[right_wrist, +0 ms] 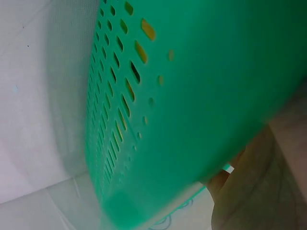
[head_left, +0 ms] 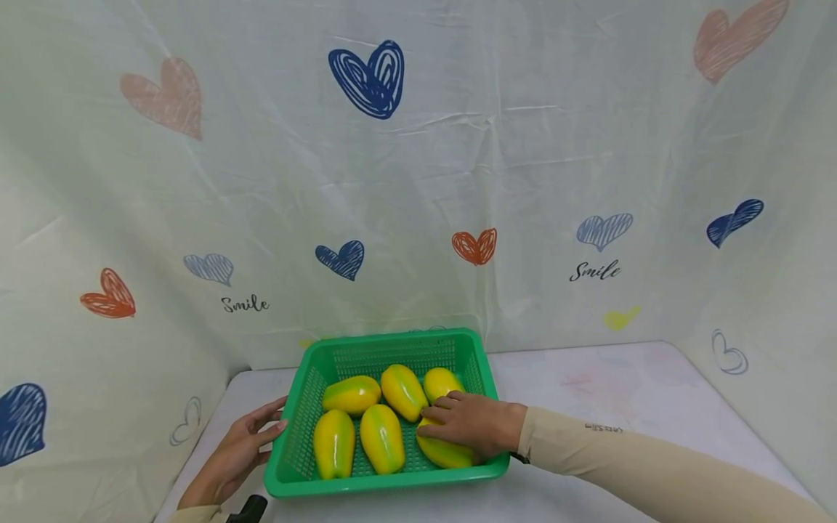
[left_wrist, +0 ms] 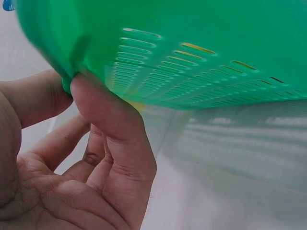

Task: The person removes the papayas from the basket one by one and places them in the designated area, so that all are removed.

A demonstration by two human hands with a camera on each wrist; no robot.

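A green plastic basket (head_left: 386,487) holds several glossy yellow-green papayas (head_left: 382,439). At its left side, my left hand (head_left: 238,450) pinches the rim between thumb and index finger; the left wrist view shows that pinch on the basket edge (left_wrist: 67,81), with the other fingers below, off the basket. My right hand (head_left: 467,421) reaches over the right rim and grips the front right papaya (head_left: 447,454), fingers across its top. The thumb is hidden. In the right wrist view the basket wall (right_wrist: 192,96) blocks that grip.
The basket stands on a white-covered table (head_left: 588,392) near the back. Behind and at both sides hangs a pale curtain (head_left: 418,181) printed with hearts and the word Smile. Inside the basket, another papaya (head_left: 441,381) lies just behind my right hand.
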